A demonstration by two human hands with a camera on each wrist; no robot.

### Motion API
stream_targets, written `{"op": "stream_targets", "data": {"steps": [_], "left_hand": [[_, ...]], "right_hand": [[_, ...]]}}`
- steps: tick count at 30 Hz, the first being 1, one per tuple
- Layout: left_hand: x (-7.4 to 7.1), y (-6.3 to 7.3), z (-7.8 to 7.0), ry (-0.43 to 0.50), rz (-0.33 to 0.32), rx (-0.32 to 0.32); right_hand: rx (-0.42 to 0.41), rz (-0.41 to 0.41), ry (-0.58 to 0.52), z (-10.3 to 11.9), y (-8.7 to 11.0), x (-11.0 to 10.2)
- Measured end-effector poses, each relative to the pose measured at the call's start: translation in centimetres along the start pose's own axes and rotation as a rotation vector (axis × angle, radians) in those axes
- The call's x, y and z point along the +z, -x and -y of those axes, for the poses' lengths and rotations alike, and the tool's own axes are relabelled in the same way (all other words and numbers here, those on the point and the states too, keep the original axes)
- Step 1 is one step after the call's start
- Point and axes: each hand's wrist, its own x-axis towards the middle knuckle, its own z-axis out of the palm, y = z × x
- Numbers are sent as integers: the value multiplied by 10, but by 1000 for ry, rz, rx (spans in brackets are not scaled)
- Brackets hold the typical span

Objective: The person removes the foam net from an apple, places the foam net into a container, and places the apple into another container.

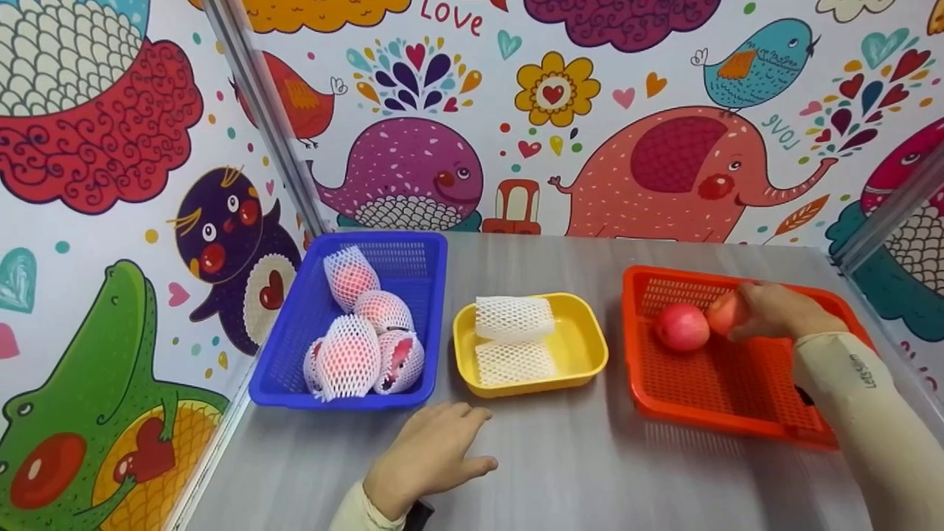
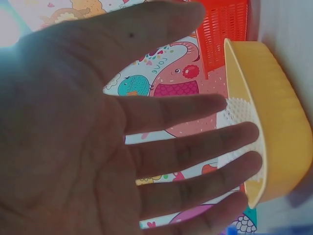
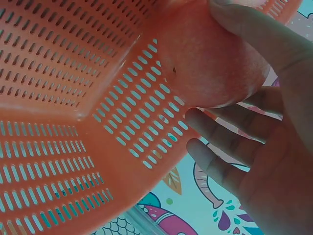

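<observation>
Two bare fruits [image 1: 680, 327], at least four netted fruits [image 1: 349, 359]

From my remote seat, reading clock directions from the bottom middle of the head view, I count one blue basket [image 1: 438, 310] at eleven, one yellow tray [image 1: 579, 335] at twelve and one red basket [image 1: 752, 383] at two. In the blue one I make out four netted fruits plainly, at its own twelve, two, four and six; what looks like a fifth shows partly at seven. The tray has two foam nets [image 1: 515, 318], at its eleven and seven. At the red basket's ten and eleven I get two bare fruits. I see one left hand [image 1: 428, 457] and one right hand [image 1: 782, 310]. In print I tally one elephant [image 1: 619, 199], one crocodile [image 1: 96, 346], one penguin [image 1: 221, 254].
</observation>
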Motion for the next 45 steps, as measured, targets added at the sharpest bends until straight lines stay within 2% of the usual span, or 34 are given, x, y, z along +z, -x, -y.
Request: {"op": "stream_targets", "data": {"steps": [4, 7, 10, 12, 14, 23, 30, 33, 38, 45], "left_hand": [[-1, -1, 0, 5, 13, -1], [0, -1, 0, 2, 10, 4], [1, -1, 0, -7, -1, 17], [2, -1, 0, -12, -5, 25], [2, -1, 1, -16, -8, 31], [2, -1, 0, -15, 2, 37], [3, -4, 0, -4, 26, 22], [2, -6, 0, 9, 40, 13], [1, -8, -1, 29, 53, 2], [1, -9, -3, 18, 11, 9]], "right_hand": [[-14, -12, 26, 5, 6, -6], [28, 23, -60, 8, 10, -12], [34, 21, -79, 11, 14, -15], [12, 7, -52, 13, 15, -14], [-37, -40, 36, 14, 16, -12], [-132, -137, 143, 25, 27, -8], [-181, -223, 259, 52, 45, 2], [-176, -251, 248, 67, 55, 8], [-215, -332, 221, 90, 76, 24], [-314, -484, 266, 127, 99, 54]]}}
